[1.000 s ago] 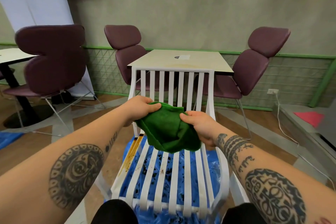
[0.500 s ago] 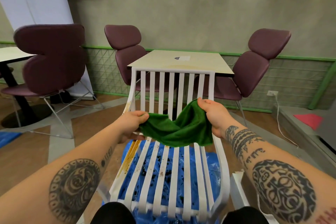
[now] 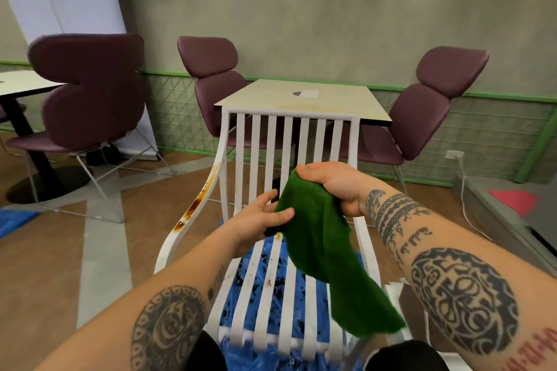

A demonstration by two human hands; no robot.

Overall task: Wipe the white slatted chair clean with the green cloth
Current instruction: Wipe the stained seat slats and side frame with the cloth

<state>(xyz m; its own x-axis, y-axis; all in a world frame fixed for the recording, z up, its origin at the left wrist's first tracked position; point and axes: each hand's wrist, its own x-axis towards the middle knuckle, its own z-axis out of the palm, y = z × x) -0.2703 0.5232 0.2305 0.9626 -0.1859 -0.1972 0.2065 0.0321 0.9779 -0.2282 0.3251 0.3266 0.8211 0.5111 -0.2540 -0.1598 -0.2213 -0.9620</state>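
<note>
At 10 o'clock: purple chair [image 3: 90,93] beside a pale table [image 3: 27,84] on a black pedestal
At 8 o'clock: left arm rail [image 3: 193,211] of the white slatted chair [image 3: 289,114], streaked with brown rust-like stains
Just left of centre, over the seat: left hand [image 3: 256,220], fingers spread and slack, thumb lying on the left edge of the green cloth [image 3: 322,250], no firm grip visible
At 6 o'clock, under the seat slats: blue sheet [image 3: 265,295] with dark specks
Dead centre: green cloth, off the chair, hanging above the seat slats and trailing toward 5 o'clock
Just right of centre, in front of the backrest slats: right hand [image 3: 334,187], clenched round the cloth's top corner
At 12 o'clock, behind the backrest: beige table [image 3: 301,96], another purple seat on either side
At 3 o'clock: wall socket [image 3: 455,154] with a white cable, red patch [image 3: 512,199] on a grey platform
</note>
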